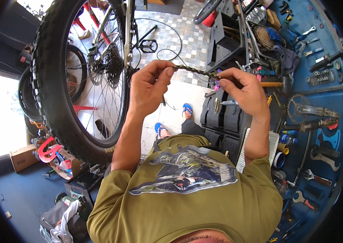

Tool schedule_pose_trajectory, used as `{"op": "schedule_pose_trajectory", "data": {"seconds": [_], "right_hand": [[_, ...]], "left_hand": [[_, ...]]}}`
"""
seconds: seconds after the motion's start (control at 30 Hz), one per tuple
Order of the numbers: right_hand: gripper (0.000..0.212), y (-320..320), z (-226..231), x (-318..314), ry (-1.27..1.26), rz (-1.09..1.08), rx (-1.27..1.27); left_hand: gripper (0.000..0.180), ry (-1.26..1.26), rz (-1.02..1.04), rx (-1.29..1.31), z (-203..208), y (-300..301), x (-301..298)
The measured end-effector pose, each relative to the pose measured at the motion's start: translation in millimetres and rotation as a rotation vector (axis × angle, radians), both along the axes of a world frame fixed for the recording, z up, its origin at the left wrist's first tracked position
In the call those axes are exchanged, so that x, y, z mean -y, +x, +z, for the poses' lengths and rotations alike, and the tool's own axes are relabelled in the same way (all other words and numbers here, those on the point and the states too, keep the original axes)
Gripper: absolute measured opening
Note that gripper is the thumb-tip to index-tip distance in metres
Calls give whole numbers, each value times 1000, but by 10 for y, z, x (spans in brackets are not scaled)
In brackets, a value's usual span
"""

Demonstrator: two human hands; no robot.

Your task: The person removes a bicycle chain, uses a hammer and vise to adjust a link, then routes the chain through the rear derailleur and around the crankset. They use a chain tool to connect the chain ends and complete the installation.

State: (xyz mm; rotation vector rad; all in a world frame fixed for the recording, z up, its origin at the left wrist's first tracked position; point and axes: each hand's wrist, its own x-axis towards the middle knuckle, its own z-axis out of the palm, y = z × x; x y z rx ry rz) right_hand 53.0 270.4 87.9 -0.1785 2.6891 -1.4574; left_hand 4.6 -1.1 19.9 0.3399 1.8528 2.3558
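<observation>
A dark bicycle chain (195,71) runs between my hands, stretched nearly straight and sloping slightly down to the right. My left hand (152,84) pinches its left end between thumb and fingers, close to the bicycle's rear wheel. At the other end my right hand (242,90) grips the chain in the same way. A short dark piece hangs below my left hand; I cannot tell whether it belongs to the chain. Left of my hands stands the bicycle wheel with its thick knobby tyre (44,93), black cassette (115,65) and a pedal (149,46) beyond.
On the right, a blue workbench (325,44) carries wrenches, a crankset (301,107) and a hammer (276,84). Black drawers (212,113) and a white perforated tray (274,141) stand nearer. A cardboard box (22,158) sits at the left. A cable loops over the tiled floor (191,28).
</observation>
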Motion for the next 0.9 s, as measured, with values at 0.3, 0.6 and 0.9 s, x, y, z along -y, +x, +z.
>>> {"op": "schedule_pose_trajectory", "data": {"seconds": [0.3,0.6,0.9], "right_hand": [[21,246,313,-287,-75,10,81],[35,353,458,-279,-361,104,47],[40,440,451,-228,-443,55,66]], "left_hand": [[19,219,43,-34,394,-70,106],[20,261,58,100,409,-83,131],[20,244,41,131,358,-11,196]]}}
